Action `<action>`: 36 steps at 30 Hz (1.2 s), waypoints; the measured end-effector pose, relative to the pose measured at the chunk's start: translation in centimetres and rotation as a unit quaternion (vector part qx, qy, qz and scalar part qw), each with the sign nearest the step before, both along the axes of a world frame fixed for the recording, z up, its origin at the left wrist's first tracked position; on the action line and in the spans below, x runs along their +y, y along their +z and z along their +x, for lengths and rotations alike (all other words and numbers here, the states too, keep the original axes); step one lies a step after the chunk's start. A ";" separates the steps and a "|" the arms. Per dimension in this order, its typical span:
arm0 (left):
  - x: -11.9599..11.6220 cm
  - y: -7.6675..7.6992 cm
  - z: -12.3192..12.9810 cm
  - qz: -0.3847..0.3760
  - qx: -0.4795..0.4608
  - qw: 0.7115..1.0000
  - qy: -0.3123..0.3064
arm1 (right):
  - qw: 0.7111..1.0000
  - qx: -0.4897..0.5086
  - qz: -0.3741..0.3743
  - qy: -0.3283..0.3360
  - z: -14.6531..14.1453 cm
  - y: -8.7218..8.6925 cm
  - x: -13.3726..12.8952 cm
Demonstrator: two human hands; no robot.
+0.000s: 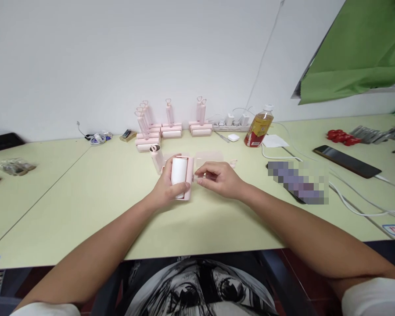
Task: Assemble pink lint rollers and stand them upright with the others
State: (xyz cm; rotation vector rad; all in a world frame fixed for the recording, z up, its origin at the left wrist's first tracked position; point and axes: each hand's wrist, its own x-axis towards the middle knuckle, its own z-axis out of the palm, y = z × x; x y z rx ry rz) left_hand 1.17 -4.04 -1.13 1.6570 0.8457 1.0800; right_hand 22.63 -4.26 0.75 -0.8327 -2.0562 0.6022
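Note:
My left hand (168,185) is wrapped round a pink lint roller (181,175) with a white sticky roll, tilted above the table. Its thumb lies across the lower part of the roll. Close at the right, my right hand (219,179) pinches a small translucent piece (195,177) against the side of the roller; most of that piece is hidden by the fingers. Just behind my left hand stands a pink cylinder (156,159) with a loop. A translucent pink cover (209,157) lies behind my right hand.
Several assembled pink lint rollers (172,131) with heart-topped handles stand along the wall. To their right are a power strip (235,127) and a drink bottle (259,126). Phones, including a dark one (347,161), and white cables (349,206) occupy the right side.

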 end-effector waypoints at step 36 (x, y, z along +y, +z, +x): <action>0.0 1.4 0.5 -0.140 -0.173 0.974 0.029 | 0.882 0.333 -0.332 0.026 2.3 1.6 1.7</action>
